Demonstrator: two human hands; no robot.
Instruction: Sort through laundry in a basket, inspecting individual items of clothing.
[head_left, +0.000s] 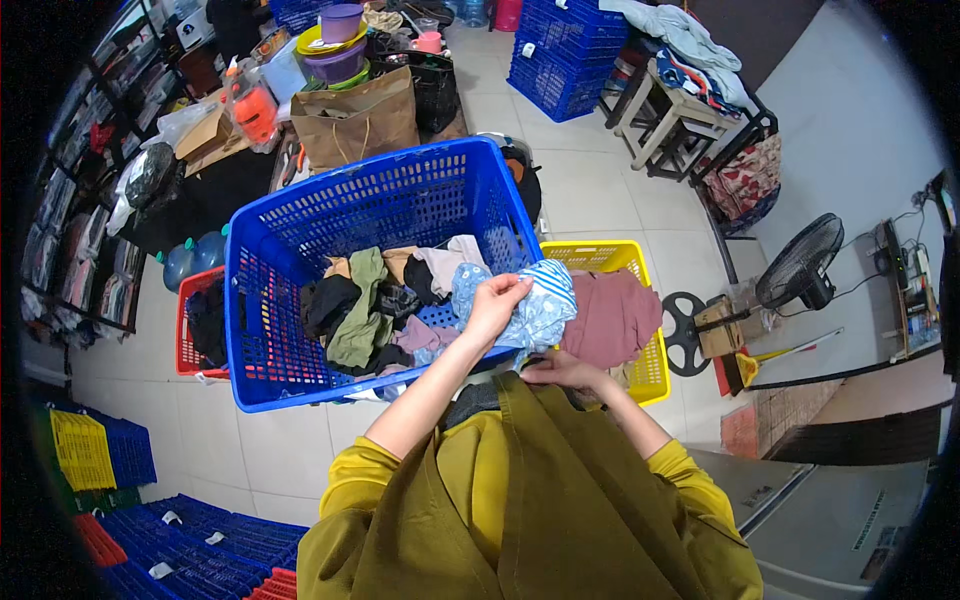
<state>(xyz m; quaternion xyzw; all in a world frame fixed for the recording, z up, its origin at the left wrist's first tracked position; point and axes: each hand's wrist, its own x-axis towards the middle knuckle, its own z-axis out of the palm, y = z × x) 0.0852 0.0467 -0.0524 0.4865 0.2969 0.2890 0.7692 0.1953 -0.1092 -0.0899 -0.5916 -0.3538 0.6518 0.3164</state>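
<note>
My left hand (495, 306) pinches a light blue patterned cloth with a blue-and-white striped part (536, 304) over the near right corner of a large blue plastic basket (375, 176). Just below, my right hand (566, 373) is at the lower end of this cloth, partly hidden by the olive garment I wear; its grip cannot be made out. Loose clothes lie in the blue basket, among them an olive-green one (360, 330), black ones and a mauve one (424, 334). To the right, a yellow plastic basket (660, 375) holds a dusty-pink folded cloth (611, 319).
A red basket (196, 281) with dark cloth stands left of the blue one. Behind are a brown paper bag (356, 120) and stacked blue crates (562, 71). A stool (660, 109) bearing clothes and a black fan (799, 262) stand right. More crates (202, 532) lie lower left.
</note>
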